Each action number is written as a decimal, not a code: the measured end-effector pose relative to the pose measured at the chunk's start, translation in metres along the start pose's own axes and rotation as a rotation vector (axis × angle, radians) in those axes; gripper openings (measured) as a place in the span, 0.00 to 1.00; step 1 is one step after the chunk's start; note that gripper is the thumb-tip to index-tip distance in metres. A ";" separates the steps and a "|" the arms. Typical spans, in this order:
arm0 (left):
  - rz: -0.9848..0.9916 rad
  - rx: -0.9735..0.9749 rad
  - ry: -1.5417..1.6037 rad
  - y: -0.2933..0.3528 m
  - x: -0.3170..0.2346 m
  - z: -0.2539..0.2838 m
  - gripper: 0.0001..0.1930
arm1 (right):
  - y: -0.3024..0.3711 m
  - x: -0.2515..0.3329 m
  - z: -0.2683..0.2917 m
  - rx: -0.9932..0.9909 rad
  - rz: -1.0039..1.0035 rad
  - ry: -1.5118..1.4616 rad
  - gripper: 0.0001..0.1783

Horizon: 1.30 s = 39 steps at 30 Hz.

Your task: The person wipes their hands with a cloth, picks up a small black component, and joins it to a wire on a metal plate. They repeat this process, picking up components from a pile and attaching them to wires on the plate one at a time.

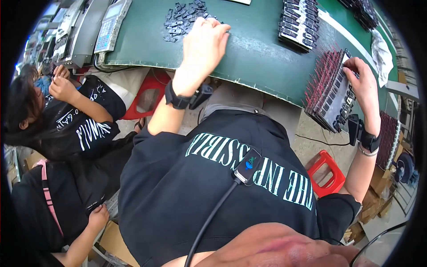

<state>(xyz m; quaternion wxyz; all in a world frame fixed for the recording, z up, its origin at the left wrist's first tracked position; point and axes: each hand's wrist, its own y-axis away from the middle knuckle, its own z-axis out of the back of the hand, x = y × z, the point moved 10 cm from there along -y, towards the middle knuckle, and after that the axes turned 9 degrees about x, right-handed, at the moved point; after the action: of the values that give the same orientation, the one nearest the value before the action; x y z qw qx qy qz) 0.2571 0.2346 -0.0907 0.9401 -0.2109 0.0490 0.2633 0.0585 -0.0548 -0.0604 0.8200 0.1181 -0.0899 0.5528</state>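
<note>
- Nearest: your black shirt [178, 191].
- Your right hand [364, 78], fingers narrow, touches the rack [340, 95] at the table's [253, 55] right.
- Rows of pieces [329, 98] are already on it; a loose pile [180, 21] is still off it.
- Your left hand [204, 42] bends close over that pile; I cannot tell whether it holds a piece.
- Beyond: a second rack [299, 22], also lined.

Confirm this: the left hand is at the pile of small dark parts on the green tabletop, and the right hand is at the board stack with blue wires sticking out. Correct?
No: the wires are red, not blue, as the head view shows. The rest holds: left hand at the pile of small dark parts on the green tabletop, right hand at the board stack.
</note>
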 end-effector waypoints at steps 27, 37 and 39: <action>0.212 0.309 1.670 -0.021 -0.118 -0.055 0.13 | 0.075 0.094 -0.021 -0.406 -0.021 -1.210 0.09; 0.246 0.502 1.874 -0.001 -0.149 -0.068 0.16 | 0.077 0.075 -0.040 -0.472 -0.103 -0.968 0.07; 0.234 0.496 1.867 0.000 -0.147 -0.070 0.16 | 0.077 0.074 -0.040 -0.486 -0.108 -0.966 0.07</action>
<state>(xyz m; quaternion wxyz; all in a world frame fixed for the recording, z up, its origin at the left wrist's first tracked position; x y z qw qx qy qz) 0.1325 0.1353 -0.1245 0.5087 -0.1247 0.8494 0.0642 0.0152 0.0503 -0.0707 0.7162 0.1703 -0.5755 0.3561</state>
